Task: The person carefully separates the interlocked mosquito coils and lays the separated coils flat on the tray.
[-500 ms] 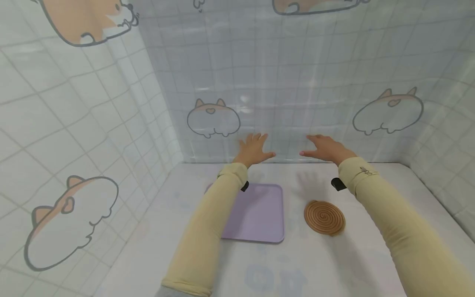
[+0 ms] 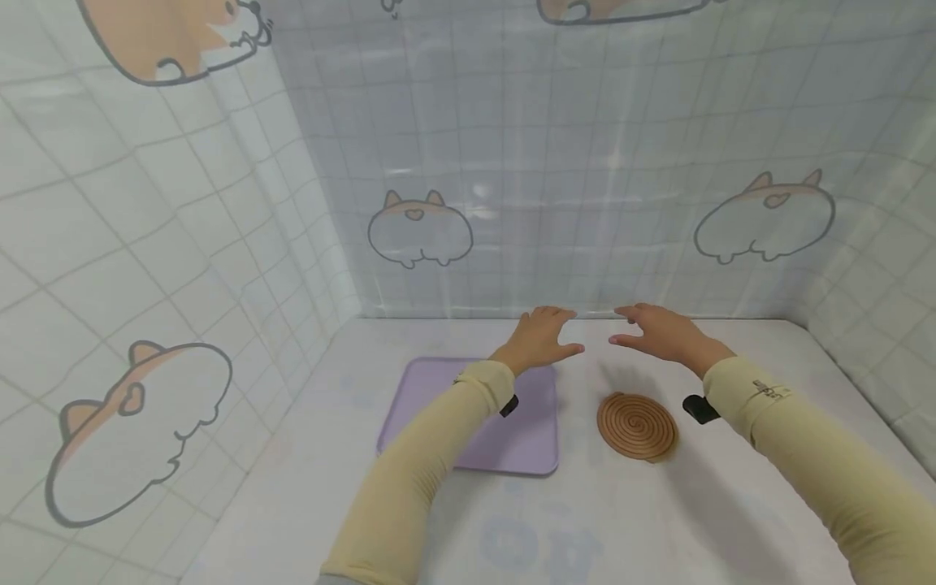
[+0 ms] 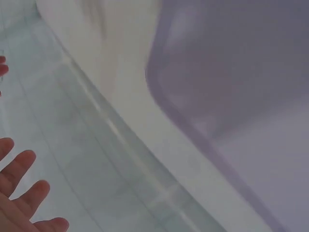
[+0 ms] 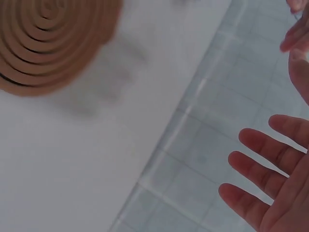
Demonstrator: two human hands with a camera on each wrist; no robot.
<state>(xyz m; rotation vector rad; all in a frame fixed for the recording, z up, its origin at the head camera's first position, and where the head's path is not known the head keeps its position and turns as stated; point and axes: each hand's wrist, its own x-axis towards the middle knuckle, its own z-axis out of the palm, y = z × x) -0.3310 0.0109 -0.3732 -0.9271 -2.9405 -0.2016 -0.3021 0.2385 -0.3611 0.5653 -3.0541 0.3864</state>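
In the head view a flat purple tray [image 2: 409,406] lies on the white table, partly covered by the left forearm. My left hand [image 2: 538,340] hovers above the tray's far right corner, fingers spread and holding nothing. To the tray's right lies a brown spiral coil [image 2: 638,426], round and flat; its material is hard to tell. Beyond the coil my right hand [image 2: 669,333] is raised in the air, also holding nothing. The two hands face each other with a gap between them. In the right wrist view the coil [image 4: 72,58] shows at upper left, apart from the fingers [image 4: 260,169].
Walls covered in tile-patterned sheeting [image 2: 548,162] with cartoon dogs rise at the back and both sides. The white table [image 2: 307,487] reaches the back wall. A black wrist device [image 2: 700,409] sits under the right sleeve, another [image 2: 509,405] under the left.
Both hands have come lower in the head view and shifted right, the left one further, so the gap between them is narrower. The tray and coil stay in place.
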